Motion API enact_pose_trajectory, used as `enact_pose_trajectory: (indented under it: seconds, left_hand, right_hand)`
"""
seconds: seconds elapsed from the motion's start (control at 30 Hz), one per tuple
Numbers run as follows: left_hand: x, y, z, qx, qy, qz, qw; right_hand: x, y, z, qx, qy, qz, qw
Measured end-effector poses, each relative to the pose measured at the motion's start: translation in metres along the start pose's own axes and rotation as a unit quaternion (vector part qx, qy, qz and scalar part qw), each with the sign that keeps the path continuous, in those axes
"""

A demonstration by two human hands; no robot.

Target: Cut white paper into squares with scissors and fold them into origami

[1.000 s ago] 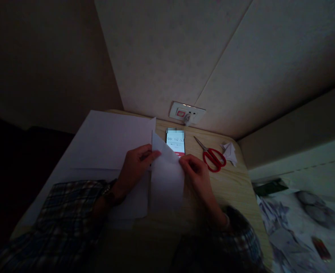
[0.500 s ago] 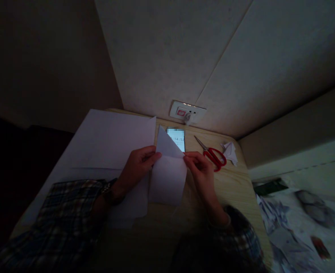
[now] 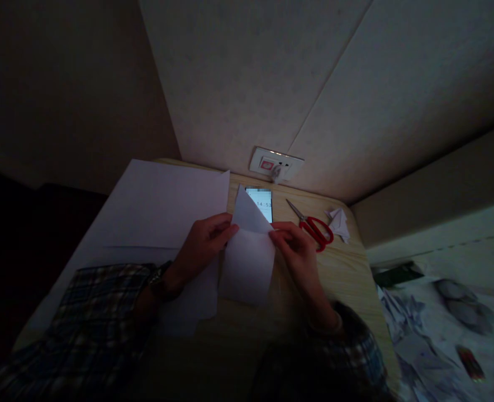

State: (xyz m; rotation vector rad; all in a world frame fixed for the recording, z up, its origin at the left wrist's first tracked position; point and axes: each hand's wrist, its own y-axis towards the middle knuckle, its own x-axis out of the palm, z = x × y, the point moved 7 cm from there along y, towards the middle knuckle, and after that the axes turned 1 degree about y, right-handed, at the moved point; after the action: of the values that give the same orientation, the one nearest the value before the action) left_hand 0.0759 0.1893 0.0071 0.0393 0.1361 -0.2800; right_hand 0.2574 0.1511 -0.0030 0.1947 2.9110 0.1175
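A narrow sheet of white paper (image 3: pixel 249 262) is held up between my hands, its upper end folded into a slanted point. My left hand (image 3: pixel 207 237) pinches its left edge between thumb and fingers. On the opposite edge, at the lower corner of the slanted fold, my right hand (image 3: pixel 295 243) is closed on the paper. Partly behind the fold lies a phone (image 3: pixel 262 202) with a lit screen showing a running time. Larger white sheets (image 3: pixel 167 192) lie under and beyond my left forearm.
Red-handled scissors (image 3: pixel 316 231) lie to the right, beside a small folded paper piece (image 3: pixel 338 224). A wall socket (image 3: pixel 276 164) with a plug sits behind the wooden table (image 3: pixel 343 279). Past the table's right edge are crumpled papers (image 3: pixel 418 340) on a white surface.
The paper's pointed top has shifted slightly to the right and covers more of the phone. Both hands keep their grip on the edges. The seconds on the screen have advanced by one.
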Motion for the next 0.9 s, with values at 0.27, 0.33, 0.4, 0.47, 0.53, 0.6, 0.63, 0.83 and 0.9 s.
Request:
enact_pose_trajectory:
  seconds: [0.27,0.33,0.4,0.47,0.53,0.6,0.63,0.83,0.9]
  left_hand:
    - [-0.007,-0.002,0.006,0.005,-0.020,0.052,0.998]
    - [-0.007,-0.002,0.007,0.009,-0.034,0.046,0.998]
    - [-0.007,-0.003,0.006,0.003,-0.046,0.043,0.998]
    - [-0.007,-0.003,0.005,-0.008,-0.051,0.034,0.998]
    - [-0.006,-0.003,0.006,-0.016,-0.051,0.025,0.998]
    - [-0.006,-0.003,0.008,-0.014,-0.061,0.021,0.998]
    - [-0.006,-0.003,0.009,-0.013,-0.071,0.019,0.997]
    - [-0.005,-0.002,0.003,-0.021,-0.128,0.001,0.992]
    - [-0.005,-0.002,0.000,-0.019,-0.132,-0.001,0.991]
  right_hand:
    - [-0.003,-0.001,-0.009,-0.052,0.016,0.000,0.999]
    - [-0.003,-0.002,-0.011,-0.066,0.018,-0.001,0.998]
    - [-0.004,-0.002,-0.013,-0.074,0.016,0.000,0.997]
    - [-0.005,-0.003,-0.014,-0.080,0.005,0.003,0.997]
    - [-0.005,-0.004,-0.016,-0.085,-0.012,0.005,0.996]
    - [-0.006,-0.004,-0.017,-0.089,-0.025,0.006,0.996]
    - [-0.006,-0.005,-0.018,-0.089,-0.028,0.006,0.996]
    - [-0.005,-0.005,-0.019,-0.096,-0.022,-0.010,0.995]
    - [-0.004,-0.005,-0.018,-0.098,-0.019,-0.020,0.995]
